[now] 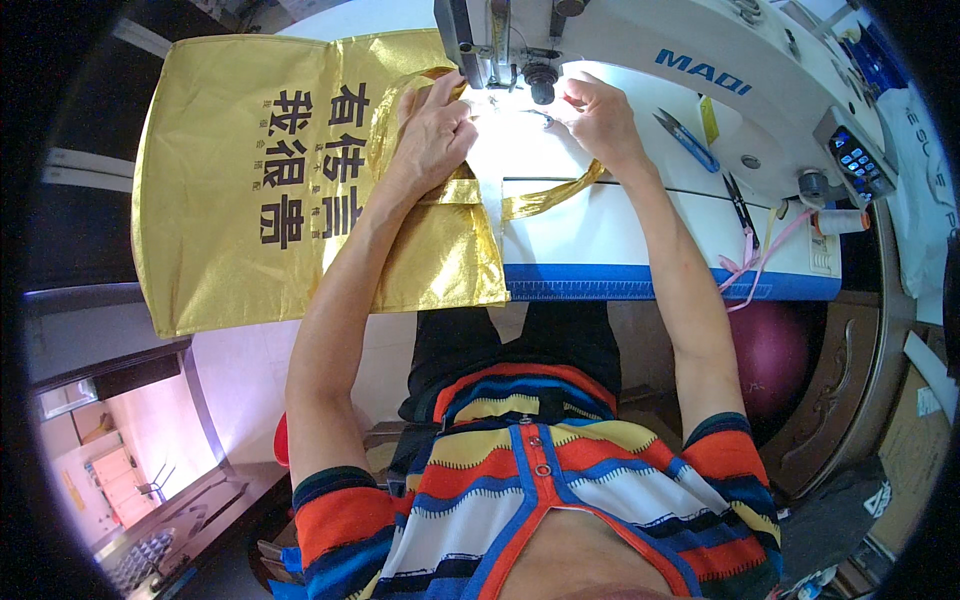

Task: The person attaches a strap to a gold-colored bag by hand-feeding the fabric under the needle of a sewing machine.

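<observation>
A large gold bag (210, 200) with dark printed characters lies flat at the left of the sewing table. My left hand (440, 135) rests on its right part, fingers bent and closed on the material beside the sewing machine's needle area (500, 85). On the other side of the needle, my right hand (600, 115) is closed in a pinch; what it holds is lost in the lamp's glare. A shiny gold strap (550, 198) curves from the bag's side across the white tabletop and passes out of sight at my right wrist.
Blue-handled thread snips (688, 140) and black scissors (741, 208) with a pink ribbon (765, 255) lie right of my right arm. A thread spool (842, 221) stands near the machine's control panel (855, 155). A blue ruler strip (600, 282) lines the table's front edge.
</observation>
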Demonstrator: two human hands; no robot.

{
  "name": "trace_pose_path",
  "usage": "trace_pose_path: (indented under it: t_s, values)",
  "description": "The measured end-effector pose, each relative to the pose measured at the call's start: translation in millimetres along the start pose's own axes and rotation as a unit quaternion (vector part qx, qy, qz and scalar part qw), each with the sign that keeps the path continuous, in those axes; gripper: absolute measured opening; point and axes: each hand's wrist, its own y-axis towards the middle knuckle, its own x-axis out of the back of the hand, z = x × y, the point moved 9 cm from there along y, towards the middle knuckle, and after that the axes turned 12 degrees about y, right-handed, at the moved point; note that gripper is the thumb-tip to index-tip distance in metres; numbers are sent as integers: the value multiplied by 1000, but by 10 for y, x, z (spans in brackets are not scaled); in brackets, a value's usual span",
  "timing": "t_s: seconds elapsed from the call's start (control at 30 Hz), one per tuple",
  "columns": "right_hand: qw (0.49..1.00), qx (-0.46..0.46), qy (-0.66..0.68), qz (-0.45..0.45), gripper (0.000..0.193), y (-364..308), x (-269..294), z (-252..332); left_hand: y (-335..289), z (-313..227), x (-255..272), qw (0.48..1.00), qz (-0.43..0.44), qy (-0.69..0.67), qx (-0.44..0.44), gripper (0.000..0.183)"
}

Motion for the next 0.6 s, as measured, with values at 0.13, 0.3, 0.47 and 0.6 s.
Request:
trace_pose_path:
  t_s: [0.13, 0.3, 0.47, 0.6]
  values:
    - [998, 51, -46, -14, 7, -17, 6, 48, 20, -37, 8, 1000, -5, -14, -2, 29]
    - [991, 52, -123, 29, 9, -17, -57, 236, 5, 12, -19, 1000, 11, 3, 12, 30]
    - [976, 45, -195, 82, 17, -50, -197, 217, 16, 5, -30, 999, 28, 18, 13, 32]
    - [974, 49, -208, 78, 23, -45, -191, 279, 6, 14, -27, 999, 29, 6, 14, 33]
